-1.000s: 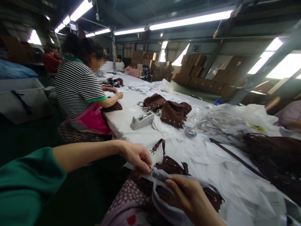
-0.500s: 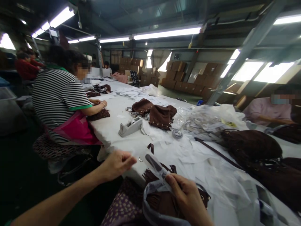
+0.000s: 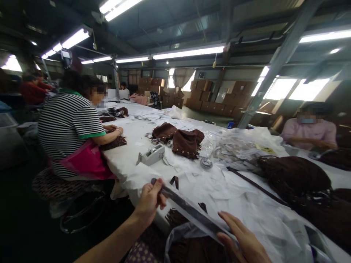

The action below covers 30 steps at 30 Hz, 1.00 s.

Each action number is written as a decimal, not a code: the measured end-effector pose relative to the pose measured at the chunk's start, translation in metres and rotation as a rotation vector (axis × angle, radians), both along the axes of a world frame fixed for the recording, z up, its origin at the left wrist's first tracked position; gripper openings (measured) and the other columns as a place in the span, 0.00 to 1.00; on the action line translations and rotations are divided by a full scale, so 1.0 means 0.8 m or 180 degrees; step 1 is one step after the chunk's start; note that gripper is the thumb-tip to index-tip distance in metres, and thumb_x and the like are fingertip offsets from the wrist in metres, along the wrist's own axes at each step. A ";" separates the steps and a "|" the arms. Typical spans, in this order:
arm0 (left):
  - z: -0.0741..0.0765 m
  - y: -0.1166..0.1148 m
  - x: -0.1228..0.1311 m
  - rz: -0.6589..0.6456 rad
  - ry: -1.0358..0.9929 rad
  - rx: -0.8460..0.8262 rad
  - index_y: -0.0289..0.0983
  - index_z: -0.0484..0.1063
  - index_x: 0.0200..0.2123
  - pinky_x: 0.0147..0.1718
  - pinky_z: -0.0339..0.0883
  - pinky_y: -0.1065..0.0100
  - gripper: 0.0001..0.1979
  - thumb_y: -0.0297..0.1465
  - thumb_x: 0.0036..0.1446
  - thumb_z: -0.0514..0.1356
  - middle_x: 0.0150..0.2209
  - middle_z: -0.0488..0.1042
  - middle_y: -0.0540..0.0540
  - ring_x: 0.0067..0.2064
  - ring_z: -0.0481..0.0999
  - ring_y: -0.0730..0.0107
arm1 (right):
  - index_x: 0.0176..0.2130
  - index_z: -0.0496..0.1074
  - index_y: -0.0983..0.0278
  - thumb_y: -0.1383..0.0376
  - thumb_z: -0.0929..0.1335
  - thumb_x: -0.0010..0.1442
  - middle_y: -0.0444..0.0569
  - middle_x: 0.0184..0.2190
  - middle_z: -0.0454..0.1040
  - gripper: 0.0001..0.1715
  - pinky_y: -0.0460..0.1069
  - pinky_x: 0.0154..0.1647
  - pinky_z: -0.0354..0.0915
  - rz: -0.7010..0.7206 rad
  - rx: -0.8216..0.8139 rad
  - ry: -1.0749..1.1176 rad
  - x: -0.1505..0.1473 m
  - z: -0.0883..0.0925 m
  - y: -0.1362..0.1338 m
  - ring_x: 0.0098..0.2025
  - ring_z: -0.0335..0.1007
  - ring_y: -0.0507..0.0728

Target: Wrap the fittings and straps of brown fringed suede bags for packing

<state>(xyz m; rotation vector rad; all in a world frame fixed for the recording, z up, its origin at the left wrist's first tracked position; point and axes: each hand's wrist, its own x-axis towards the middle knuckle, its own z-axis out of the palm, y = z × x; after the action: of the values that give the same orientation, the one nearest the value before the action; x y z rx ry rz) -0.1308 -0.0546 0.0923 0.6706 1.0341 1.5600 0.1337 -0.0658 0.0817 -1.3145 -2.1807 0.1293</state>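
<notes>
Factory hall, strip-lit, cardboard boxes [image 3: 204,100] stacked along the far wall; one long white table [image 3: 128,151] runs the length of the room. Reference item: tape dispenser [image 3: 151,155], grey, standing close to the table's near edge. Left hand [image 3: 149,199]: nearer the camera than the dispenser and just off the table edge, fingers curled tight round the upper end of a wrapped strap [image 3: 189,212]. Strap: dark, flat, in a clear sleeve, held in the air and slanting down to the right, away from the dispenser. Right hand [image 3: 244,237]: at the strap's lower end, fingers stretched out flat and slack, the strap end lying against the thumb side; no firm pinch seen. Clear bag [image 3: 174,235]: below the strap, brown material inside. Beyond the dispenser: brown pouches [image 3: 182,138] in a heap. Right of it: tape roll [image 3: 205,163], then scattered white paper, then a fringed brown bag [image 3: 294,175], well apart. Left of the dispenser: person in a striped top [image 3: 70,122], seated against the table edge. Open room: dark floor off the table edge beside the left hand.
</notes>
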 end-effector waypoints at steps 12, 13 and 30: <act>0.032 0.011 0.014 -0.0859 0.2622 0.1512 0.39 0.74 0.42 0.48 0.62 0.61 0.13 0.35 0.61 0.52 0.39 0.77 0.42 0.44 0.75 0.60 | 0.20 0.63 0.65 0.51 0.60 0.61 0.41 0.18 0.59 0.26 0.43 0.21 0.53 0.0278 -0.1455 0.1307 -0.050 0.033 -0.009 0.22 0.55 0.49; 0.031 0.011 0.015 -0.1101 0.3128 0.1760 0.39 0.74 0.44 0.54 0.57 0.56 0.13 0.32 0.60 0.52 0.41 0.77 0.41 0.48 0.73 0.58 | 0.20 0.63 0.65 0.51 0.60 0.61 0.41 0.18 0.59 0.26 0.43 0.21 0.52 0.0302 -0.1479 0.1337 -0.049 0.035 -0.008 0.22 0.54 0.49; 0.059 0.031 0.085 -0.1053 0.1496 0.0956 0.37 0.65 0.34 0.17 0.50 0.76 0.21 0.50 0.51 0.59 0.18 0.59 0.58 0.17 0.56 0.80 | 0.35 0.73 0.66 0.52 0.62 0.61 0.43 0.23 0.70 0.21 0.43 0.25 0.57 0.0490 -0.1006 0.1486 -0.044 0.073 0.019 0.24 0.61 0.50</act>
<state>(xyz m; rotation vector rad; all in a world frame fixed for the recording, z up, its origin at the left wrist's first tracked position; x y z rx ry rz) -0.0626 -0.0298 0.1396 1.3927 0.9662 1.3016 0.0985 -0.0507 0.1400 -1.1310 -1.8992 0.7877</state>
